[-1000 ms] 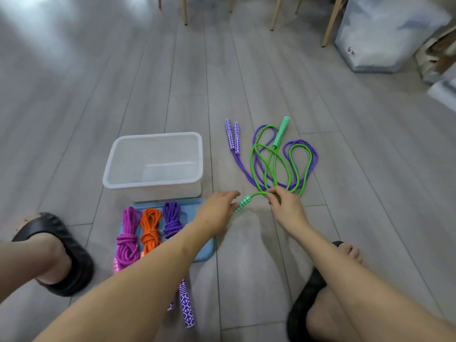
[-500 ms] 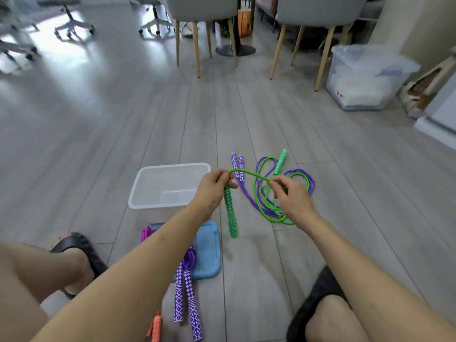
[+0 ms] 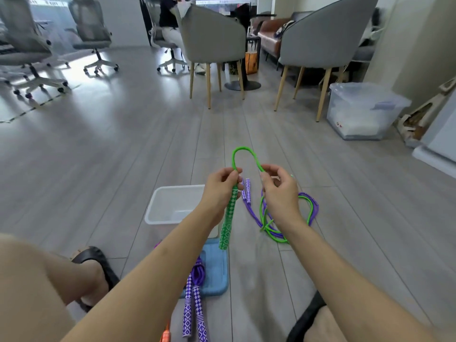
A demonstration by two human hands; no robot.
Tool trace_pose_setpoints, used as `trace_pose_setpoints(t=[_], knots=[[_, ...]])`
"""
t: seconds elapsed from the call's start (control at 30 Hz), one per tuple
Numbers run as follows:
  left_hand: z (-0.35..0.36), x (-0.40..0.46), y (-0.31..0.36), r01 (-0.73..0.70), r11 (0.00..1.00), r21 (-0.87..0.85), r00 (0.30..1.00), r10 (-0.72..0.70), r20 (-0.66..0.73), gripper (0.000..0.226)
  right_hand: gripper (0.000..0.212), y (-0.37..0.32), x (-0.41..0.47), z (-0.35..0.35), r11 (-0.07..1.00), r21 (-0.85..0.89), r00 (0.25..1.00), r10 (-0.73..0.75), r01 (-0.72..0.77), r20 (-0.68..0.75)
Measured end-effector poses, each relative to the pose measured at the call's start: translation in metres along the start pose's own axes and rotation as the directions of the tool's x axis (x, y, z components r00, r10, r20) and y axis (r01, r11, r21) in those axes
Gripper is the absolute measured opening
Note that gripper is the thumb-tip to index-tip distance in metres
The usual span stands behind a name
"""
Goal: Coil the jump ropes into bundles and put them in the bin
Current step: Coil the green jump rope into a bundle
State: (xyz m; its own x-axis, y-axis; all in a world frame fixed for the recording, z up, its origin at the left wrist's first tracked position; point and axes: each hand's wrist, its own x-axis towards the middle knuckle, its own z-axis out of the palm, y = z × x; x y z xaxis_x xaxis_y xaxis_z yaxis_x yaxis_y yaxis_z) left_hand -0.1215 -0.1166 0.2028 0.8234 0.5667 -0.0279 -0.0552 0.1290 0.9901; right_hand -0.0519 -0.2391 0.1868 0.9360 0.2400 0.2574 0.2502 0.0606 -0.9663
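1. Grey plank floor (image 3: 123, 169) fills most of the view; 2 grey armchairs w/ wooden legs (image 3: 212, 43) at back, office chairs on castors (image 3: 27, 43) far left, lidded clear storage box (image 3: 362, 112) at right by the wall.
2. Left hand (image 3: 219, 191) is raised, fingers curled round the top end of the green handle (image 3: 228, 218), which hangs down, tilted slightly, its lower end in front of the blue mat.
3. Right hand (image 3: 278, 191) is raised just beside the left, not touching it; thumb & forefinger pinch the green rope (image 3: 244, 154), other fingers loosely curled.
4. Btw the 2 hands the green rope arches up in one narrow loop. Below the right hand the rest runs down to the floor & lies in loose loops.
5. Purple rope (image 3: 314, 208) lies uncoiled on the floor, tangled under/with the green loops; its 2 patterned handles (image 3: 246, 191) lie side by side just right of the bin.
6. Clear white bin (image 3: 170, 206) sits on the floor behind the left wrist, partly hidden by the forearm; nothing can be made out inside the part that shows.
7. Blue mat (image 3: 214, 272) lies near side of the bin. On it a coiled purple bundle (image 3: 197, 272), its patterned handles pointing toward the camera, off the mat edge.
8. Orange handle tip (image 3: 165, 335) shows at bottom edge; a bit of magenta peeks out by the left forearm.
9. Black sandals (image 3: 98, 262) on both feet, left & bottom right.
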Motion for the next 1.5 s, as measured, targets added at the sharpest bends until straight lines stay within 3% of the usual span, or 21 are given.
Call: trace_pose_setpoints(t=[0.07,0.27,0.47,0.73,1.23,1.37,1.5], knots=[[0.0,-0.004,0.004,-0.006,1.0,0.002,0.999,0.006,0.033,0.02,0.02,-0.007,-0.004,0.003,0.998,0.058,1.0,-0.008,0.007,0.022],[-0.001,-0.006,0.006,-0.025,1.0,0.016,1.0,0.025,0.003,0.019,0.036,-0.007,-0.009,0.003,0.999,-0.019,0.99,-0.027,0.03,0.139],[-0.005,-0.007,-0.001,-0.017,0.999,0.027,1.0,0.016,0.027,0.021,0.012,-0.008,-0.014,0.006,0.999,0.029,0.991,0.042,-0.046,0.126],[-0.006,-0.011,-0.006,0.092,0.989,-0.12,0.983,-0.071,0.171,0.03,0.016,-0.002,-0.017,0.007,0.999,0.001,0.986,0.05,-0.05,0.158],[-0.01,0.001,-0.02,0.16,0.983,-0.087,0.97,-0.14,0.198,0.029,0.011,0.009,-0.016,0.01,0.997,-0.068,0.984,0.056,-0.045,0.17],[-0.012,0.011,-0.013,0.104,0.974,-0.203,0.994,-0.098,0.041,0.018,0.005,0.003,-0.012,0.008,0.986,-0.1,0.934,0.162,-0.136,0.317],[-0.038,0.032,-0.003,-0.022,0.959,-0.284,0.991,-0.015,-0.129,0.021,0.009,-0.007,-0.008,-0.006,0.975,-0.223,0.781,0.131,0.011,0.611]])
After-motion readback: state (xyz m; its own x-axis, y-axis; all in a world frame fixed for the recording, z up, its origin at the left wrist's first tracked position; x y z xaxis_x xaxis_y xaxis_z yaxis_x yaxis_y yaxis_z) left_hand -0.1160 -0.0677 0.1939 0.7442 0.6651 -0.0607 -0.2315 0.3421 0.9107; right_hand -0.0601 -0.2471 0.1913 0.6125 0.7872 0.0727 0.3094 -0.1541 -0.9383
